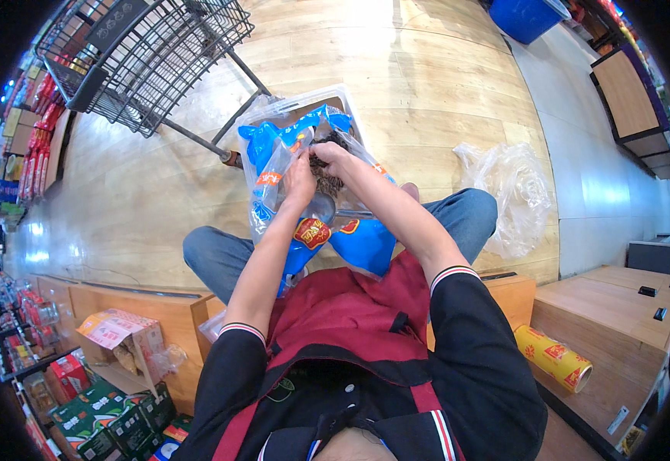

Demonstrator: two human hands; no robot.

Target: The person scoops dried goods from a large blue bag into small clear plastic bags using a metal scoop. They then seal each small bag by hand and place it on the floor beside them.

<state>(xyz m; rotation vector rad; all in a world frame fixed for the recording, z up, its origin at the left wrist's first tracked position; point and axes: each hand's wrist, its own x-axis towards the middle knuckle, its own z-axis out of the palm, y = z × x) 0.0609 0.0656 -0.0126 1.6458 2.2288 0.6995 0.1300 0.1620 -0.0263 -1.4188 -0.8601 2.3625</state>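
Note:
My left hand and my right hand meet over an open white plastic bin between my knees. Their fingertips are close together, and whatever they may pinch is hidden. Beneath them lies a heap of small dark brown pieces, perhaps seeds. Clear plastic bags with blue printing line the bin and drape over its sides, next to my left hand. A rounded scoop rests just below the hands, its thin handle pointing right. Blue bag parts with red emblems hang over the near side.
A black wire shopping cart stands beyond the bin at left. Crumpled clear plastic lies on the wood-look floor at right. A yellow printed roll, an open carton and a blue tub sit around me.

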